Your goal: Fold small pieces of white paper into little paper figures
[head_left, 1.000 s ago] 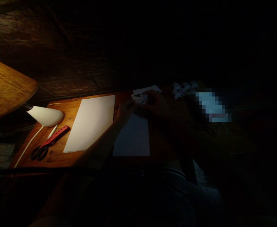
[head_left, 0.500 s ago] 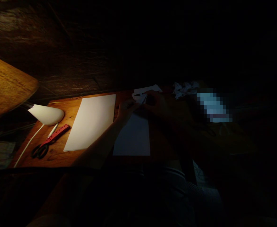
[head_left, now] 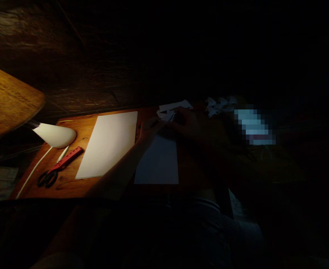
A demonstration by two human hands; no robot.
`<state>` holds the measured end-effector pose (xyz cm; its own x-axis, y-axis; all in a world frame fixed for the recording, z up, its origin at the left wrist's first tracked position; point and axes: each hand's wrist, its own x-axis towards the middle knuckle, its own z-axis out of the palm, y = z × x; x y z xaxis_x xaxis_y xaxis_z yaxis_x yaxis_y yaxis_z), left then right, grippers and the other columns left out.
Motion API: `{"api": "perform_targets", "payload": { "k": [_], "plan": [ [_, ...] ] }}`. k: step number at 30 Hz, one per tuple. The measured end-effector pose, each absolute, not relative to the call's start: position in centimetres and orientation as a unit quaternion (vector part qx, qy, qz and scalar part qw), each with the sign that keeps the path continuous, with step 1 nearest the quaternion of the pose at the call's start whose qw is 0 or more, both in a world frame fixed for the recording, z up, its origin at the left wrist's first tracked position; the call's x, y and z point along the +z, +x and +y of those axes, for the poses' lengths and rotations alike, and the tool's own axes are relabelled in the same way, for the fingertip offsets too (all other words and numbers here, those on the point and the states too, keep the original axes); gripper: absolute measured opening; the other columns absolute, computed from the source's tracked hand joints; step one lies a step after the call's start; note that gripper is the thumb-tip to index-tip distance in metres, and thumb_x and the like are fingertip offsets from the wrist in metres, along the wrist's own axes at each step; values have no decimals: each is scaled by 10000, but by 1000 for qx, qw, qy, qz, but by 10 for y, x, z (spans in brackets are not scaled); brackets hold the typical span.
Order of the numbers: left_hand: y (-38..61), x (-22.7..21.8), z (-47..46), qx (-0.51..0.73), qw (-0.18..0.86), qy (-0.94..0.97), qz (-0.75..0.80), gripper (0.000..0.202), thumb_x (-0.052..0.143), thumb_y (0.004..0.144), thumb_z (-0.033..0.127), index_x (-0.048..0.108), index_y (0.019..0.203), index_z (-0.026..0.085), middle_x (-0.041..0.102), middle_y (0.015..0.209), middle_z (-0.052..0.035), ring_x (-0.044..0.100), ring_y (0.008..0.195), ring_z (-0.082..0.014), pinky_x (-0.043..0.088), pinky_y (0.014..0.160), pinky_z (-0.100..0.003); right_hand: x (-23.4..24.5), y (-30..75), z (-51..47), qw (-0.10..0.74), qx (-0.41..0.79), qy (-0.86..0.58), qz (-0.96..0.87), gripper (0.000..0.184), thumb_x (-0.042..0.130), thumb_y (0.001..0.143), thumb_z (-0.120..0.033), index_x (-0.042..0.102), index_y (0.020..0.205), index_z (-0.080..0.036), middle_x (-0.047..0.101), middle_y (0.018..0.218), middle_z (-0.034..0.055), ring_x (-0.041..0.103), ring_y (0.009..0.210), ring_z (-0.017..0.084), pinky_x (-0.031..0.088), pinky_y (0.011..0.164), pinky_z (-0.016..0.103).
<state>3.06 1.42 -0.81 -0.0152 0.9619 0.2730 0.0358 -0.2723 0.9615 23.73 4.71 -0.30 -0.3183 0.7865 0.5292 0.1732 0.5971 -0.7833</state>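
Observation:
In a dim scene, my left hand (head_left: 149, 129) and my right hand (head_left: 188, 123) meet at a small folded piece of white paper (head_left: 168, 116) near the far edge of a wooden table (head_left: 69, 183). Both hands pinch this small paper from either side. Below them lies a white sheet (head_left: 159, 162) in shadow. A second, brighter white sheet (head_left: 108, 144) lies to the left. My right hand is dark and its fingers are hard to make out.
A white lamp head (head_left: 55, 135) with a cord shines at the left. Red-handled scissors (head_left: 51, 175), a red ruler (head_left: 67, 157) and a pen lie beside it. Crumpled paper (head_left: 217, 104) and loose paper scraps (head_left: 174, 105) sit at the back.
The small folded paper shifted slightly between my fingers and my right hand turned a little. Everything else on the table stayed put.

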Motion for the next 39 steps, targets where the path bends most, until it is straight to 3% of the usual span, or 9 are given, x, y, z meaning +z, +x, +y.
{"api": "perform_targets", "payload": {
  "k": [8,15,27,34,39],
  "plan": [
    [31,-6,13,561,408,574,435,439,953,793,565,718,724,200,681,692,7,617,684,-139,457,623,-244,2,237,45,479,296,-332,-757,471,778,804,-424,736,1226,-220,799,1122,84,737,1020,281,618,951,468],
    [30,-3,10,544,406,577,454,381,957,807,500,750,754,184,720,747,-14,630,712,-143,454,635,-245,7,235,39,476,296,-336,-757,427,729,804,-374,712,1197,-208,784,1061,75,719,980,268,590,878,416],
    [32,0,10,543,405,568,467,373,926,756,456,675,674,192,613,653,16,542,648,-127,399,596,-245,7,231,37,472,272,-360,-757,418,726,809,-376,703,1191,-207,759,1007,58,693,904,240,557,800,370],
    [31,0,9,542,407,569,466,325,935,786,429,721,723,192,678,708,-1,594,695,-145,441,637,-254,11,233,35,466,277,-360,-759,388,733,832,-389,693,1172,-207,764,996,61,691,892,238,554,787,371],
    [31,-2,10,547,409,557,472,302,923,813,389,725,714,185,648,681,9,551,659,-126,396,615,-245,11,234,35,464,283,-355,-761,410,725,845,-402,691,1200,-199,759,1010,67,686,893,231,558,801,375]
  ]
}}
